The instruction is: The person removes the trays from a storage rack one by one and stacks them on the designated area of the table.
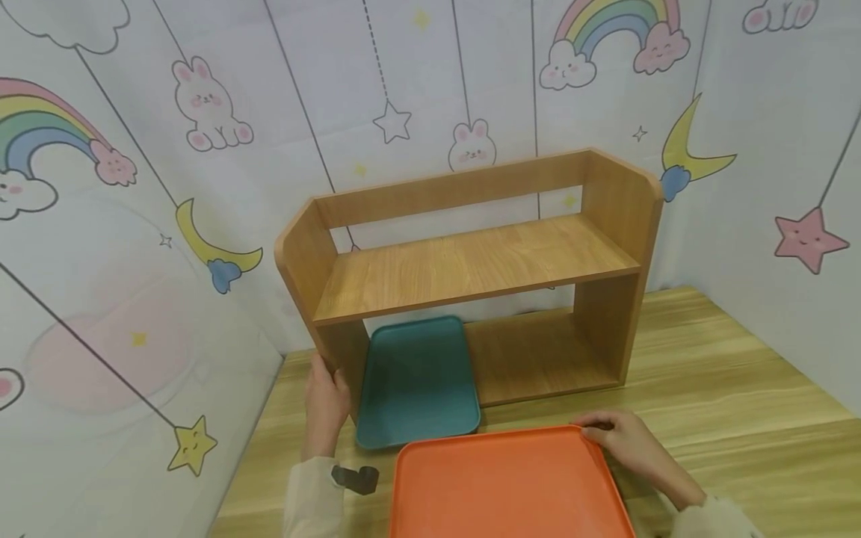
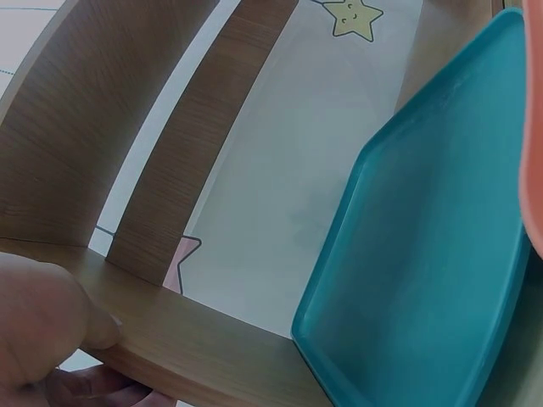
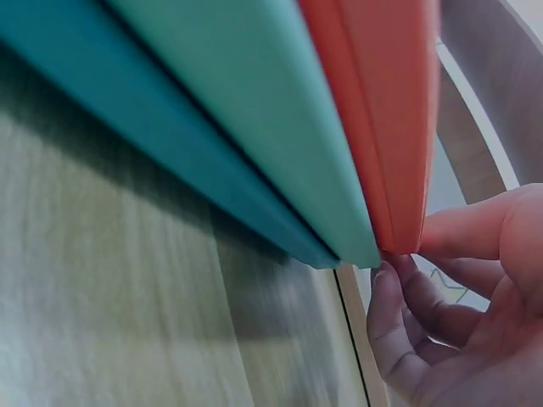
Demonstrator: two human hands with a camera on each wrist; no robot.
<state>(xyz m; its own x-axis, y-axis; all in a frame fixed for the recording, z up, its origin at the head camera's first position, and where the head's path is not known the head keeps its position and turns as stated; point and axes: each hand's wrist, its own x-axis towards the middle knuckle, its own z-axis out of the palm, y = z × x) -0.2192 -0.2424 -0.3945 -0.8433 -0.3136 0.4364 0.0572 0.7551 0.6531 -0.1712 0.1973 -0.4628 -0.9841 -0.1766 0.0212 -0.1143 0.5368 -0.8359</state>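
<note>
A wooden two-tier shelf [image 1: 464,273] stands at the back of the table. My left hand [image 1: 327,400] grips its left side panel [image 2: 204,343], thumb on the inner side. A teal tray [image 1: 424,381] lies on the shelf's bottom board at the left, its near end jutting past the front edge. In front is an orange tray [image 1: 504,486], whose far right corner my right hand [image 1: 622,444] pinches. From the right wrist, a mint-green tray [image 3: 246,119] and a darker teal one [image 3: 170,127] show under the orange tray, mostly hidden from the head view.
The wood-grain table [image 1: 713,403] extends to the right of the shelf and trays. A patterned cloth wall [image 1: 417,67] rises close behind the shelf, with side walls at left and right. The shelf's upper board [image 1: 477,261] is bounded by side panels and a back rail.
</note>
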